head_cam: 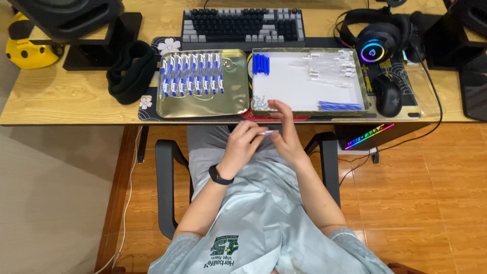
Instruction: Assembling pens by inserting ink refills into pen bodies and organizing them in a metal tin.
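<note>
My left hand [244, 144] and my right hand [284, 133] meet over my lap, just below the desk's front edge. Between them they hold a small clear pen barrel [269, 132], pinched in the fingers of both hands. A gold tray [203, 106] on the desk holds a row of several finished white and blue pens [192, 74]. To its right a white-lined box lid [304, 89] holds blue caps [261, 64], clear barrels [332, 68] and blue refills [339, 106].
A keyboard [242, 25] lies behind the trays. A headset [380, 38] and a black mouse [388, 95] sit at the right, a black cloth band [131, 71] at the left. The black chair arms [165, 167] flank my lap.
</note>
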